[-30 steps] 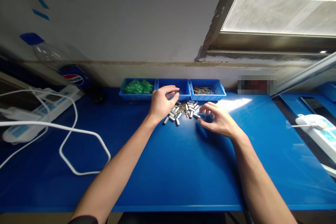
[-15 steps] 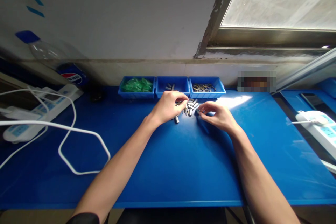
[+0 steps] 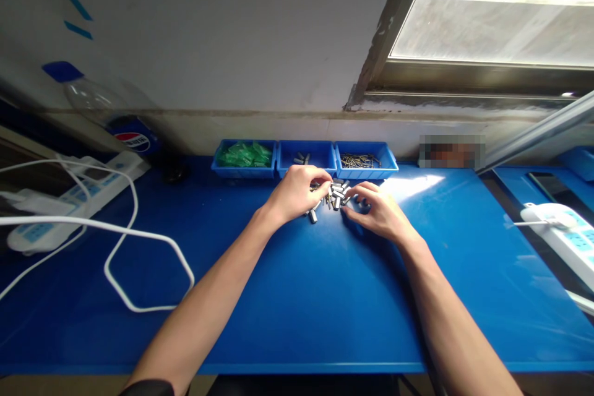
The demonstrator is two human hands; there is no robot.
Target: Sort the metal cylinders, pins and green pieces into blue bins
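Observation:
A small pile of grey metal cylinders (image 3: 337,203) mixed with thin brass-coloured screws (image 3: 328,199) lies on the blue table (image 3: 297,297). My left hand (image 3: 299,192) is over the left side of this pile, thumb and index finger pinched together. Whatever is between those fingertips is too small to make out. At the pile's right edge is my right hand (image 3: 378,213), its thumb and fingers apart around the nearest pieces, with no clear grip on any. One cylinder (image 3: 313,216) lies just below my left hand.
Behind the pile stand three joined blue bins: one with green plastic pieces (image 3: 245,153), one with a few cylinders (image 3: 302,158), one with screws (image 3: 359,161). White cables (image 3: 153,233), a power strip (image 3: 41,229) and a bottle (image 3: 132,135) are at left. Another strip (image 3: 563,232) is at right.
My right hand has moved slightly left and down to the pile, and its fingers have spread from a pinch on a small piece. My left hand stays nearly in place. The view has shifted slightly.

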